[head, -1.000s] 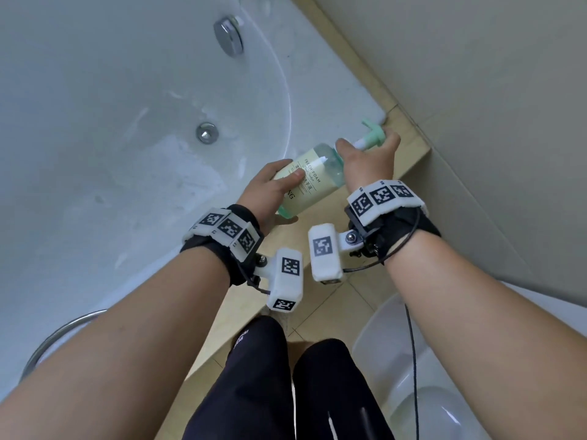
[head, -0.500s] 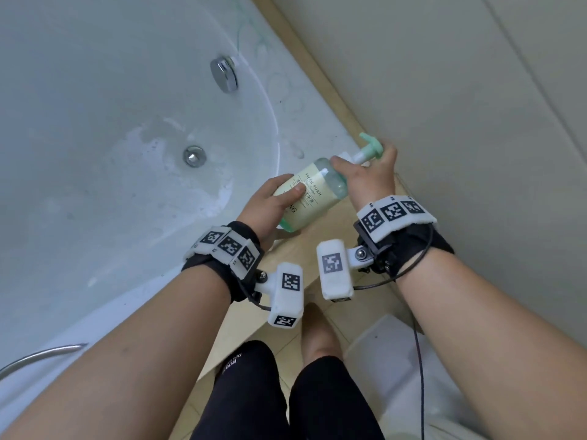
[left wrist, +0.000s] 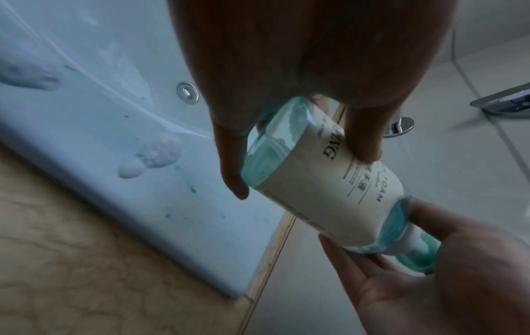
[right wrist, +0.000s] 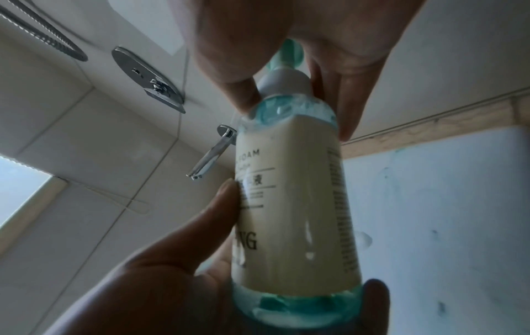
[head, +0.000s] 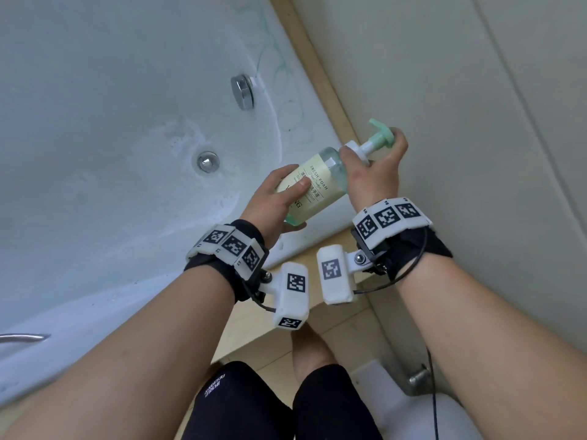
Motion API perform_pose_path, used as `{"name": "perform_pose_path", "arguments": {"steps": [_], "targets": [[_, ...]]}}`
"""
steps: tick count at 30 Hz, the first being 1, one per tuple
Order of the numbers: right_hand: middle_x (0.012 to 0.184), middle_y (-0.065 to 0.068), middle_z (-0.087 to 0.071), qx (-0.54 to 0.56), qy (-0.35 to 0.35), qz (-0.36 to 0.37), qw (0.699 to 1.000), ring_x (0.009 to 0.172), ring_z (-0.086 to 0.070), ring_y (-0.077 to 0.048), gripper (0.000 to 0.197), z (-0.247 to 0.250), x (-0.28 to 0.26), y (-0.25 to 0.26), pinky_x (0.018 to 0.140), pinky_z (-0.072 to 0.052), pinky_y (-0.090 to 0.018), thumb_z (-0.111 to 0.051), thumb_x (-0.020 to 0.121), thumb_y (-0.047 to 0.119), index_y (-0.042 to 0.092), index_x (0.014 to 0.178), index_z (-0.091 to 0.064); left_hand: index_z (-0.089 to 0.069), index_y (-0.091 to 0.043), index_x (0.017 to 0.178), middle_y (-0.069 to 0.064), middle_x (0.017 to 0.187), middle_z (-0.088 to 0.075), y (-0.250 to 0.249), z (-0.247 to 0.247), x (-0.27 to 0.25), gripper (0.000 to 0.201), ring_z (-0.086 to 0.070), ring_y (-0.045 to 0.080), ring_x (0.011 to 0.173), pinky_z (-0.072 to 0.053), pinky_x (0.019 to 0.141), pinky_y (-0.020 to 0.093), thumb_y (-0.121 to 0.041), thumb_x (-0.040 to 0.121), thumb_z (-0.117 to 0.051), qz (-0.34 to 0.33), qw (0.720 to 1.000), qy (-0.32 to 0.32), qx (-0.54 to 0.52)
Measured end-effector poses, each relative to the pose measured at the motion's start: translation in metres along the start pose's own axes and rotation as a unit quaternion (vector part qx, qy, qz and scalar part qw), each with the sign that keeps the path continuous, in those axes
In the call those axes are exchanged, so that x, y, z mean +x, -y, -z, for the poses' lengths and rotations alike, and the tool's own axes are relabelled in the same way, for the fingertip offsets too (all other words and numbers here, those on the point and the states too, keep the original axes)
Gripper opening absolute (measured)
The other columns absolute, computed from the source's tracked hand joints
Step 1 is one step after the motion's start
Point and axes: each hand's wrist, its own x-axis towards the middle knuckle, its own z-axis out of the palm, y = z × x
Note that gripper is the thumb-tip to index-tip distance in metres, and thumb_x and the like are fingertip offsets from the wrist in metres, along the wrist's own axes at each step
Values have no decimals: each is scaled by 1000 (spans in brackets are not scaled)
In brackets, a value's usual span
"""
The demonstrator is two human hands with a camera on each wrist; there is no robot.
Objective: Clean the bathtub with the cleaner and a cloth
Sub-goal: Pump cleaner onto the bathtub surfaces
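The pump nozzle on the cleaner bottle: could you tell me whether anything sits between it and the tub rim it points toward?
Nothing visible does. The pump nozzle points out over the tub rim through open air; the right hand sits behind it, the left hand grips the bottle base.

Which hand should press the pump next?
Right. The right hand already grips the neck of the clear green foam-cleaner bottle beside its mint-green pump head; the left hand holds the base.

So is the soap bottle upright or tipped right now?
Tipped. The bottle slants over the tub rim, pump end higher; the left hand grips its base, the right hand its neck.
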Motion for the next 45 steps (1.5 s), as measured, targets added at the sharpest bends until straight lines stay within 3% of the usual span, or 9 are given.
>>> {"name": "perform_pose_path", "arguments": {"steps": [4, 10, 14, 20, 27, 32, 37, 41, 45], "targets": [[88, 1, -60, 22, 6, 7, 1000, 62, -60, -7, 57, -5, 17, 23, 48, -43, -11, -63, 85, 21, 27, 130, -30, -55, -28, 124, 4, 116, -60, -25, -6, 7, 31, -59, 26, 106, -55, 84, 49, -25, 93, -62, -18, 1000, -19, -1], [96, -4, -64, 3, 13, 20, 1000, 74, -65, -19, 50, -21, 30, 35, 71, -56, -37, -63, 85, 29, 28, 126, -34, -54, -28, 121, 4, 113, -61, -40, -2, 19, 28, -59, 29, 103, -52, 87, 52, -25, 94, -59, -15, 999, -30, -17], [89, -1, -62, -21, 28, 23, 999, 69, -63, -12, 59, -25, 38, 38, 63, -51, -27, -62, 85, 31, 31, 133, -28, -53, -25, 128, 4, 107, -62, -47, 4, 29, 34, -61, 29, 99, -51, 89, 53, -24, 95, -58, 1, 1000, -18, -26], [89, 1, -58, -6, 23, -4, 1000, 69, -62, -14, 40, -46, 47, 43, 52, -45, -20, -65, 84, 21, 23, 111, -36, -54, -26, 125, 4, 106, -62, -49, 17, 38, 31, -61, 27, 96, -53, 86, 51, -24, 94, -59, 17, 999, -35, -36], [87, 8, -60, -17, 45, 23, 999, 69, -64, -8, 54, -59, 52, 59, 63, -53, -25, -64, 84, 27, 32, 128, -33, -54, -27, 127, 4, 112, -61, -71, 29, 47, 34, -61, 26, 102, -55, 84, 50, -26, 93, -61, 12, 999, -26, -41], [91, 2, -59, -22, 70, 92, 993, 68, -62, -11, 44, -80, 68, 110, 63, -52, -27, -66, 81, 23, 33, 112, -37, -48, -24, 132, 1, 109, -59, -104, 37, 52, 37, -60, 23, 92, -55, 79, 47, -25, 96, -55, -35, 996, -27, -81], [86, 4, -59, -26, 69, 84, 994, 67, -61, -11, 37, -88, 66, 137, 56, -47, -24, -66, 83, 25, 25, 107, -37, -49, -25, 131, 3, 108, -60, -132, 44, 47, 36, -60, 25, 95, -55, 79, 47, -25, 95, -57, -42, 996, -39, -72], [89, 2, -64, -50, 68, 117, 989, 68, -63, -13, 51, -93, 51, 158, 63, -53, -30, -65, 83, 31, 30, 125, -35, -49, -25, 134, 4, 114, -59, -155, 56, 38, 40, -59, 27, 101, -55, 78, 46, -27, 95, -55, -43, 996, -18, -81], [90, 5, -62, -75, 80, 173, 979, 70, -63, -15, 53, -110, 55, 206, 66, -51, -29, -62, 82, 31, 34, 126, -35, -50, -28, 132, 7, 122, -57, -186, 62, 40, 39, -58, 29, 106, -55, 78, 46, -30, 93, -56, -83, 990, -2, -118]]}}
